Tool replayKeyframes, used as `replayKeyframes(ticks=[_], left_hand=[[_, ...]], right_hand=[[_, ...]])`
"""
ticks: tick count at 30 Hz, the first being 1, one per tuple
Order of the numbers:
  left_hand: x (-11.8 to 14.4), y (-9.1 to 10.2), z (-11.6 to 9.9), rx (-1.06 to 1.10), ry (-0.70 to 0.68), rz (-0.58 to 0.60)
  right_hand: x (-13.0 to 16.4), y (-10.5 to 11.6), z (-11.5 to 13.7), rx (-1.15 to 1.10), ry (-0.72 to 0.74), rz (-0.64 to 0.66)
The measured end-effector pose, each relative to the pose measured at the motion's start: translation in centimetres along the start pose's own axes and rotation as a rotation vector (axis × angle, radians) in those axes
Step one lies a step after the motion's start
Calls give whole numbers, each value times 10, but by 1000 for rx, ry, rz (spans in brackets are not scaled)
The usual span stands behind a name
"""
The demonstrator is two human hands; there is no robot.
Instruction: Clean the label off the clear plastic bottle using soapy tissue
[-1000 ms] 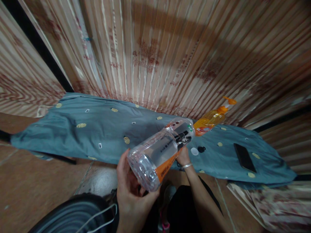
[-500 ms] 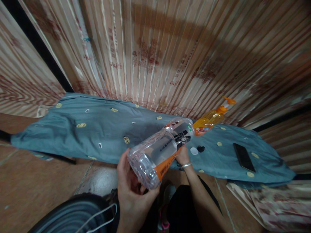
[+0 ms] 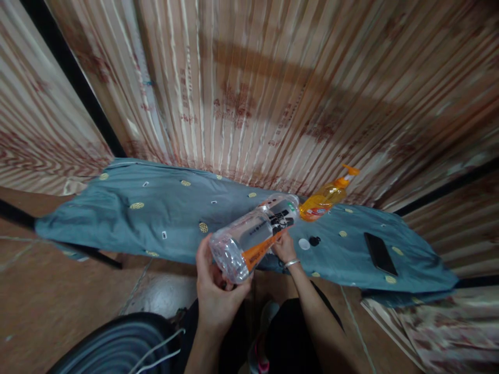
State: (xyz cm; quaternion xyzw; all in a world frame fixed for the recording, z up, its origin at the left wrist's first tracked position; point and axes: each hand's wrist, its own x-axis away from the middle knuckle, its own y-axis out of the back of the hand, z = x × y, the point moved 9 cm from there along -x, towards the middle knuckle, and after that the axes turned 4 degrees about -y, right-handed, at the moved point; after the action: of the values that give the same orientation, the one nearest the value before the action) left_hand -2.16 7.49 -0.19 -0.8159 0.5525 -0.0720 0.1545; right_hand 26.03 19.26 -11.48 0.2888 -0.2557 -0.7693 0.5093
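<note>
A large clear plastic bottle (image 3: 249, 232), with an orange and black printed label, is tilted over the front of the cloth-covered bench, its base towards me. My left hand (image 3: 220, 283) is closed around the base from below, thumb and fingers on either side. Against the bottle's right underside is my right hand (image 3: 285, 247), curled, with a silver bangle at the wrist; its fingertips are hidden behind the bottle. The bottle's neck cannot be seen. Just past its far end stands an orange pump bottle (image 3: 323, 199) of yellow-orange liquid. A white disc (image 3: 304, 244) and a small black cap (image 3: 314, 241) lie right of my right hand.
A dark phone (image 3: 380, 253) lies on the right part of the bench (image 3: 128, 208), which has a blue-green patterned cloth. Striped curtains (image 3: 234, 78) hang behind it. At the lower left is a round black ridged object (image 3: 117, 345) with a white cord (image 3: 166, 345).
The view has shifted slightly, so the bench things appear further left. Both hands stay at the clear bottle, whose base now appears a little higher and smaller.
</note>
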Motion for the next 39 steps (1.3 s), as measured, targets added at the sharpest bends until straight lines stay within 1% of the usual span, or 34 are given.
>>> replayKeyframes(ticks=[3, 7, 15, 20, 26, 32, 36, 39], left_hand=[[-6, 1, 4, -26, -19, 41], [-16, 1, 5, -13, -52, 70], [-26, 1, 1, -6, -108, 69], [-33, 4, 6, -4, -124, 64], [-35, 1, 11, 8, -123, 82], [-34, 1, 14, -1, -114, 76], [-34, 5, 16, -15, -109, 63], [-32, 9, 16, -28, -105, 50]], right_hand=[[-1, 0, -1, -50, -56, -4], [-3, 1, 1, -81, -95, -11], [-6, 5, 8, -114, -103, -29], [-5, 7, 11, -101, -130, -32], [-5, 5, 9, -77, -173, -26], [-7, 1, 1, -143, -130, -34], [-7, -4, -7, -74, -140, -9], [-8, -6, -8, -38, -113, -2]])
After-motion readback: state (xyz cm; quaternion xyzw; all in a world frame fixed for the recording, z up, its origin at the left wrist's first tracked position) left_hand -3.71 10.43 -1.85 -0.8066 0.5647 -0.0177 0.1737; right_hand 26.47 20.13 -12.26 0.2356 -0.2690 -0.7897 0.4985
